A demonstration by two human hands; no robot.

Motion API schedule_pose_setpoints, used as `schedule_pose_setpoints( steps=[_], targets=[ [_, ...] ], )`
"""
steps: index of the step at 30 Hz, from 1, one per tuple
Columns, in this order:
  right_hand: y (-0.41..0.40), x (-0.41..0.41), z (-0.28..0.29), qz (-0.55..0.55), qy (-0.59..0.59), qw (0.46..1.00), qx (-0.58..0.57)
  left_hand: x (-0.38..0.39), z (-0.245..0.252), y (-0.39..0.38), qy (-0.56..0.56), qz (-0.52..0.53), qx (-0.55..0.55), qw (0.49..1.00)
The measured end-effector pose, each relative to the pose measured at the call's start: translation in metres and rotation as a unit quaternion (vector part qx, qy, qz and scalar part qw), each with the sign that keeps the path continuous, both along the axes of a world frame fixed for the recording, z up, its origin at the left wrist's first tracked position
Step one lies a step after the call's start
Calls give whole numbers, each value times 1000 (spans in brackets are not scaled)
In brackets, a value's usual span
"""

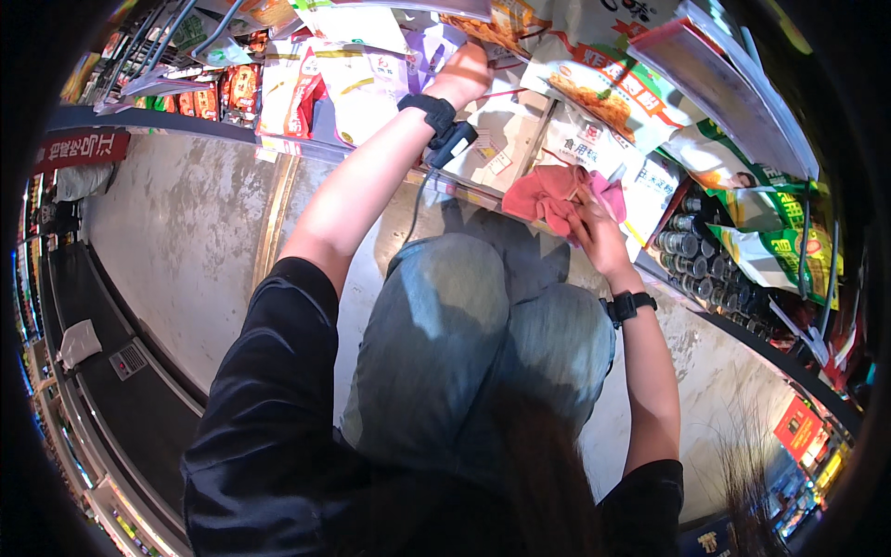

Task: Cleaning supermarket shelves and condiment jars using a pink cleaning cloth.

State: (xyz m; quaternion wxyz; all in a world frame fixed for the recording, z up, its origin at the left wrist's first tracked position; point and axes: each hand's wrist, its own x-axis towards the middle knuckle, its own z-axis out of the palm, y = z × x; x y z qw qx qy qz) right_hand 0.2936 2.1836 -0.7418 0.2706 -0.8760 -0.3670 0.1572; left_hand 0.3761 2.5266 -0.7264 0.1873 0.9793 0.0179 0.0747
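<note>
My right hand (600, 235) grips a crumpled pink cloth (546, 198) at the front edge of the low shelf. Just behind the cloth lie white printed packets (588, 139). My left hand (465, 73) reaches deeper in, between a purple-and-white bag (426, 56) and an orange food bag (498, 28). Its fingers are hidden, so whether it holds anything cannot be told. Below that wrist, a bare brown stretch of the shelf (487, 136) shows a price sticker.
To the right stand a large breading-mix bag (616, 87), dark-lidded jars (682, 244) and green bags (779, 257). White and red bags (289, 87) line the left part. A black cable (416, 205) hangs from my left wrist. A checkout conveyor (118, 390) runs at far left.
</note>
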Motion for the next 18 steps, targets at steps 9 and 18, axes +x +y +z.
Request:
schedule_pose_setpoints(
  steps=[9, 18],
  targets=[
    [-2, -5, -5, -21, -40, 998, 47, 21, -27, 21, -7, 59, -156, 986],
    [-6, -6, -12, 13, -62, 998, 13, -14, -1, -7, 73, -74, -161, 982]
  ],
)
